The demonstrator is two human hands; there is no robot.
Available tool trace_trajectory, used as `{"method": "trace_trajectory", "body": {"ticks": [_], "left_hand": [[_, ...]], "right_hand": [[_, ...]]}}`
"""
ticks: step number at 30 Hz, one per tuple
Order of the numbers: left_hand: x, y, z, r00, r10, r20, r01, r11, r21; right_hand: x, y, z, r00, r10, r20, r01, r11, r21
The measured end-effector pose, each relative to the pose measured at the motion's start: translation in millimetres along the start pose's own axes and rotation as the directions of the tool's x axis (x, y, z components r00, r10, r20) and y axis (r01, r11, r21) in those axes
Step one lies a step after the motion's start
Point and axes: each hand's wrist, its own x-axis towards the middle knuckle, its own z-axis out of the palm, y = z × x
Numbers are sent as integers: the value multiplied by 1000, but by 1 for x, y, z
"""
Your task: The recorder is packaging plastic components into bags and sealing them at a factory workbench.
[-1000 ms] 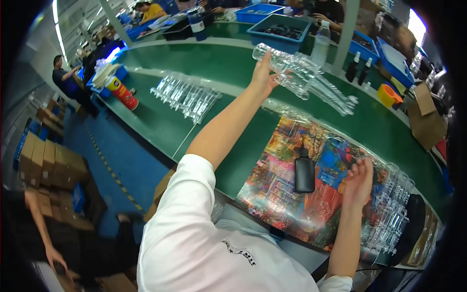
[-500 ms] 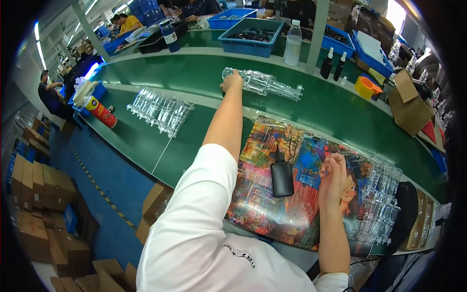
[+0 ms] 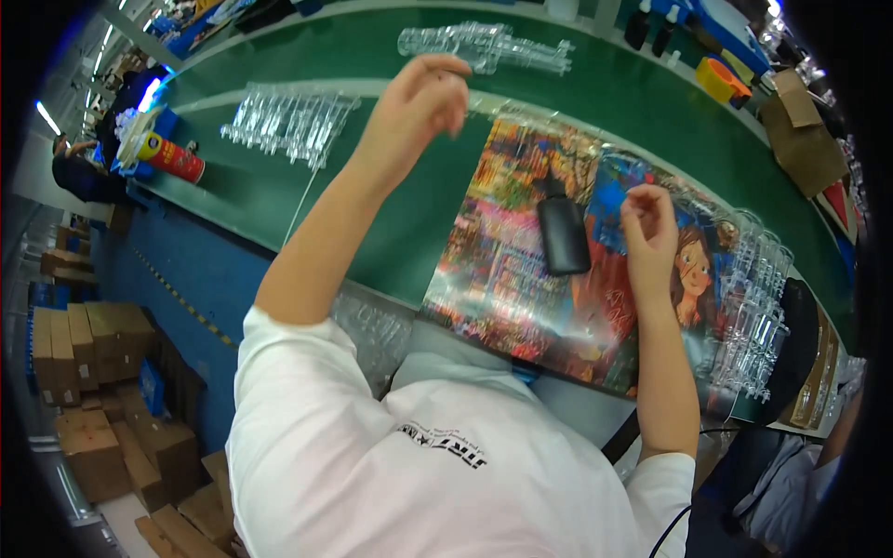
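Here, the left hand [image 3: 416,104] is hovering with fingers loosely curled, gripping nothing, above the smooth green table [image 3: 307,200]. At its one o'clock, ridged clear plastic pieces [image 3: 484,46] are lying. The right hand [image 3: 649,228], fingers pinched together, is resting on a glossy colourful printed sheet [image 3: 502,270]; a matte black bottle [image 3: 563,232] is lying at its nine o'clock.

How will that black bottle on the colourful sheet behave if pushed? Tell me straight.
The black bottle lies on its side, so a sideways nudge would probably make it roll. The colourful sheet under it looks glossy, so it may also slide. It seems small and rigid, likely light.
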Motion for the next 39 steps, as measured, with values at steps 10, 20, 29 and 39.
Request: {"method": "trace_trajectory", "body": {"ticks": [10,20,29,39], "left_hand": [[-304,-150,-169,588,-807,-58,789,588,-176],[-386,-456,-204,14,-784,-621,744,423,-517],[-364,-502,-213,464,-626,-627,526,764,-373],[-413,-471,-216,540,-109,-834,839,141,525]], "right_hand": [[-15,-29,14,953,-304,6,297,925,-236],[-25,-81,-19,998,39,52,-27,978,-205],[-93,-62,-36,976,178,-128,-186,981,-49],[-80,-56,-23,987,148,-61,-146,988,43]]}}
